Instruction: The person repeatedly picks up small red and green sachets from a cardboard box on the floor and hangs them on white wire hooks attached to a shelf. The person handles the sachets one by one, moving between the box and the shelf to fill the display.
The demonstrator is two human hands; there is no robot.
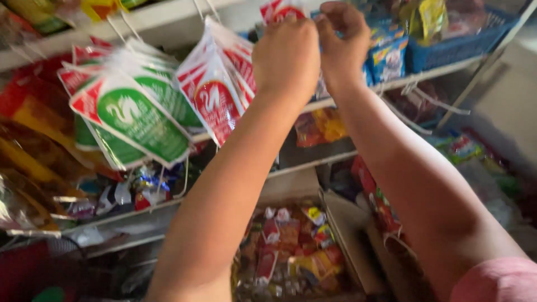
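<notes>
Both arms are raised to the top of the white wire rack: the left hand is curled into a fist and the right hand pinched shut, both on the top edge of a red-and-white plastic packet hanging there, though how they grip it is hidden. Just to the left hang more red-and-white packets and green-and-white packets. A blue plastic basket sits to the right, and an open cardboard box of small wrapped sweets lies below.

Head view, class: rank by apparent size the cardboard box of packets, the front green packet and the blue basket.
1. cardboard box
2. front green packet, though nearness to the camera inflates it
3. blue basket, farther away and partly cut off
</notes>
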